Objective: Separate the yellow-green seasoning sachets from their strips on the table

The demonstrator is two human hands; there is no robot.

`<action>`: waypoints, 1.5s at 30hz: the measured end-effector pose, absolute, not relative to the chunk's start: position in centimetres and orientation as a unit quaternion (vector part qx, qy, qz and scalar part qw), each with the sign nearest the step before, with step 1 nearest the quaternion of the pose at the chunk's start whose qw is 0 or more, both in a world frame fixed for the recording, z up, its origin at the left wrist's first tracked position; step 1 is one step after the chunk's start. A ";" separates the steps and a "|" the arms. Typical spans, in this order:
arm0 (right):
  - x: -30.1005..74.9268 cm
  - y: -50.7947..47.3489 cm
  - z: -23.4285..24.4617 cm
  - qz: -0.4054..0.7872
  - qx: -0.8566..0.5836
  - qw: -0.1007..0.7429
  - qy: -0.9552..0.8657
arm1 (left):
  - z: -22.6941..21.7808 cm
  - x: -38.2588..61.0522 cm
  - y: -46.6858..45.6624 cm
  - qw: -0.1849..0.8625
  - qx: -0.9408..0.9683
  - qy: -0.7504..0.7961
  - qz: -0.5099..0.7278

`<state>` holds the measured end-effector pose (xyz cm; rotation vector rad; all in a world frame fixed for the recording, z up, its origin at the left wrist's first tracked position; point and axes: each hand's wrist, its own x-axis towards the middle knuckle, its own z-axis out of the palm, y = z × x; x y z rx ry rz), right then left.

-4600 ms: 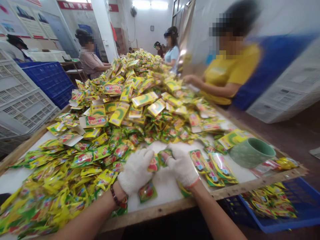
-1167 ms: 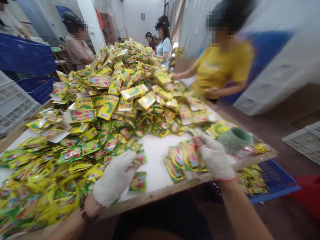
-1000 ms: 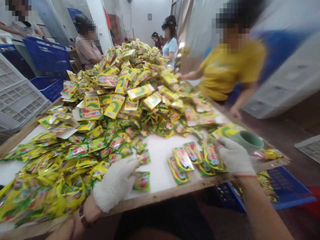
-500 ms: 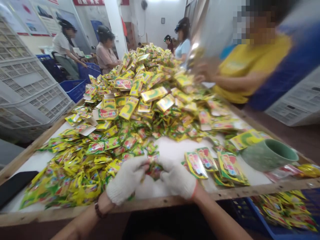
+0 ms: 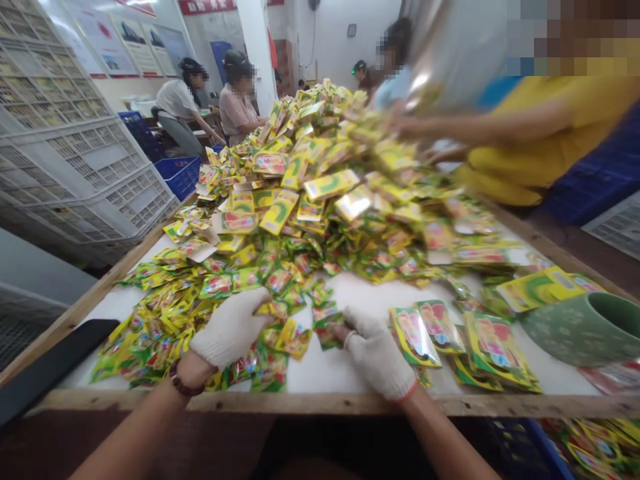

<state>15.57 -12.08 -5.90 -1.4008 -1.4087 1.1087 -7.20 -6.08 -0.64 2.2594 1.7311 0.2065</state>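
My left hand [image 5: 233, 328], in a white knit glove, reaches over the near edge of a heap of small yellow-green sachets [image 5: 165, 320]. Its thumb and fingers are apart, with sachets just beyond and below the fingertips. In my right hand [image 5: 377, 350], also gloved, a small green sachet [image 5: 326, 325] is pinched between thumb and fingers above the white tabletop [image 5: 313, 373]. A loose yellow sachet [image 5: 294, 338] lies between the hands. Right of my right hand lie several larger flat printed packs [image 5: 415, 335], some overlapping.
A tall mound of yellow boxes [image 5: 280, 210] fills the table's middle. A green round container [image 5: 560, 327] lies tilted at right; a black phone-like slab [image 5: 60, 367] sits at left. Wooden edging [image 5: 330, 403] borders the table. A co-worker in a yellow top [image 5: 555, 133] reaches toward the mound.
My hands were close together over sachets; now they are apart. The left has moved left onto the sachet heap, while the right holds a sachet. The whole view has shifted.
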 end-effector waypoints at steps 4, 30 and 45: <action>15.9 -12.0 -5.4 0.506 -0.533 0.449 -0.508 | -0.5 -4.8 -6.6 0.296 0.725 0.568 0.253; 17.4 -12.4 -4.6 0.452 -0.555 0.464 -0.522 | -3.6 0.9 -9.0 0.693 0.404 0.447 0.396; 16.7 -11.9 -4.9 0.442 -0.566 0.517 -0.466 | -4.8 2.7 -9.9 0.707 0.328 0.390 0.490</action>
